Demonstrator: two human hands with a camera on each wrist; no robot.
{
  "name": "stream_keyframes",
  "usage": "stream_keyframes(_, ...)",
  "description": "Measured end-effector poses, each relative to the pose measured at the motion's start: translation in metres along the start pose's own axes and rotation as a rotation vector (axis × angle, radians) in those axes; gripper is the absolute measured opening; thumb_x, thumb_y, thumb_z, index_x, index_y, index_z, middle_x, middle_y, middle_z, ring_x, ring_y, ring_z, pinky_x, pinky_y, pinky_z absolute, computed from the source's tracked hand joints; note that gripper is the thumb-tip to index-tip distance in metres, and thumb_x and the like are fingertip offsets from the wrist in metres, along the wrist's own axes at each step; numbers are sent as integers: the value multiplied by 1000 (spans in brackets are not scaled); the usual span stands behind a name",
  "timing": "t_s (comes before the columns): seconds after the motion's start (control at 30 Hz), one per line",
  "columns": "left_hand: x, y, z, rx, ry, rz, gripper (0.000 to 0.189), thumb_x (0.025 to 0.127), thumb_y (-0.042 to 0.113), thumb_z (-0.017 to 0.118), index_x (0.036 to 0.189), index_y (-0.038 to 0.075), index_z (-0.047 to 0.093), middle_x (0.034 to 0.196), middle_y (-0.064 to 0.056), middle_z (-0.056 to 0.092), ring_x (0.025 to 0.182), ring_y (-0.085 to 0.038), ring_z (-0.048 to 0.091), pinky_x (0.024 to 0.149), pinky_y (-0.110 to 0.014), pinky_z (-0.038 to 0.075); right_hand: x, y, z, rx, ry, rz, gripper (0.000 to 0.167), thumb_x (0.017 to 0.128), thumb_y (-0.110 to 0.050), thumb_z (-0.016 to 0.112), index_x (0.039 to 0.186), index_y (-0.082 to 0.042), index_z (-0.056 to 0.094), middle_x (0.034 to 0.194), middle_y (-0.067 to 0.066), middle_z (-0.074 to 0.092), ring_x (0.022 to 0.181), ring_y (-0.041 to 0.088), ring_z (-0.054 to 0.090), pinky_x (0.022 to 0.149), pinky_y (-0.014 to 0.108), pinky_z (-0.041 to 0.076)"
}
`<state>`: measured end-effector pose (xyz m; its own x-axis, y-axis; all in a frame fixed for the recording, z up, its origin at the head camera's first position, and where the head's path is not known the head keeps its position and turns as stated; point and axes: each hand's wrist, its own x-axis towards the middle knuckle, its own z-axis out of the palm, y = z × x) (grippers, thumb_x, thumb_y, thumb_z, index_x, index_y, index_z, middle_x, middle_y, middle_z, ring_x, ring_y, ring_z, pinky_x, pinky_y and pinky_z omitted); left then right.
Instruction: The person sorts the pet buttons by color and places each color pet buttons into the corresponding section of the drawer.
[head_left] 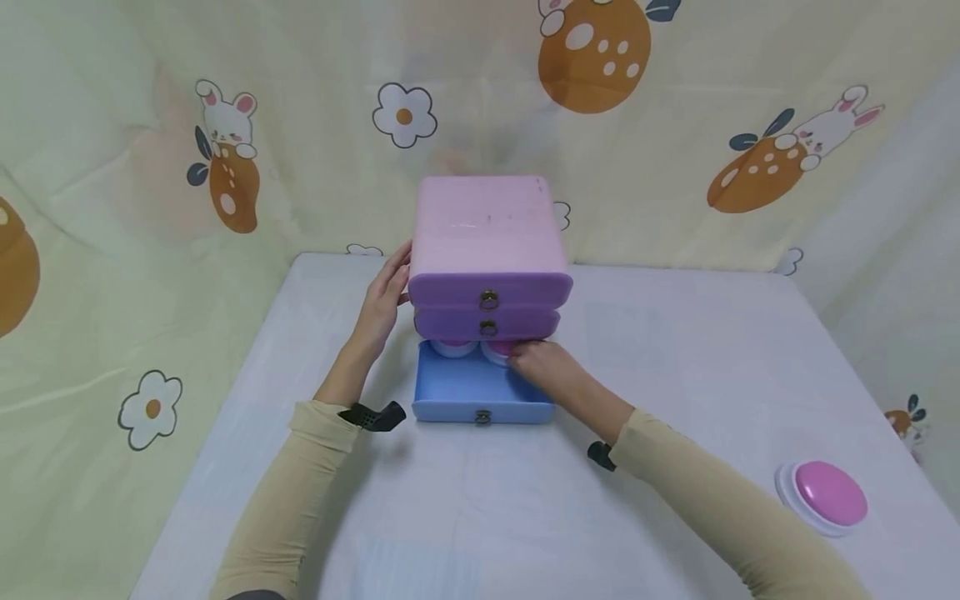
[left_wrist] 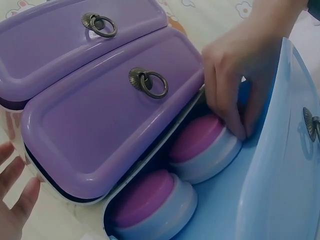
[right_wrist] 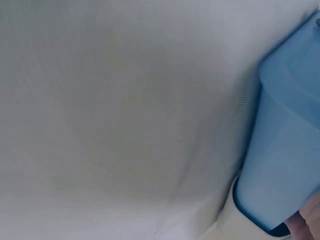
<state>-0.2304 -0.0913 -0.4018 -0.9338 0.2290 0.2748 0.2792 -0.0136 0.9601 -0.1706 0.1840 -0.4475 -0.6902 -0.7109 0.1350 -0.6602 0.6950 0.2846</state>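
A small pink cabinet (head_left: 487, 227) stands on the table, with a pulled-out blue drawer (head_left: 465, 385) at its bottom. My left hand (head_left: 381, 302) rests against the cabinet's left side, fingers extended. Inside the drawer, toward the back, two round buttons sit side by side: a left button (left_wrist: 150, 200) and a right button (left_wrist: 197, 142), each with a pink dome on a white base. My right hand (head_left: 549, 367) reaches into the drawer's right side and holds the right button by its edge. In the right wrist view, only a bit of that hand shows beside the blue drawer wall (right_wrist: 280, 165).
Two purple drawers, an upper one (head_left: 450, 290) and a lower one (head_left: 450, 324), sit above the blue one, each with a ring pull. Another pink-and-white button (head_left: 831, 493) lies on the white table (head_left: 675, 375) at the right. A patterned curtain (head_left: 480, 75) hangs behind.
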Motion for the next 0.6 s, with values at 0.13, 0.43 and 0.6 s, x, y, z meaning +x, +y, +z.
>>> stream_keyframes(0.13,0,-2,1,-1,-1,8,47,102,33,37,148,24,35,147,-6,42,132,-22,43,99,-49,39,1,-1,7,-3,-13,-1,15,82,1,65,89,-12,69,87,-2,66,75,10,59,67,24,53)
stream_keyframes(0.43,0,0,0,12,-5,-17,47,103,28,34,150,21,31,150,-7,38,135,-23,39,101,-47,39,-7,6,3,223,-4,10,27,89,0,58,109,-12,70,104,2,68,94,15,65,81,31,55)
stream_keyframes(0.6,-5,15,5,-7,-20,-19,48,103,21,34,150,13,30,149,-13,38,135,-27,39,99,-42,42,-46,22,-6,502,243,72,40,80,14,54,109,-7,71,111,5,68,106,23,64,92,37,51)
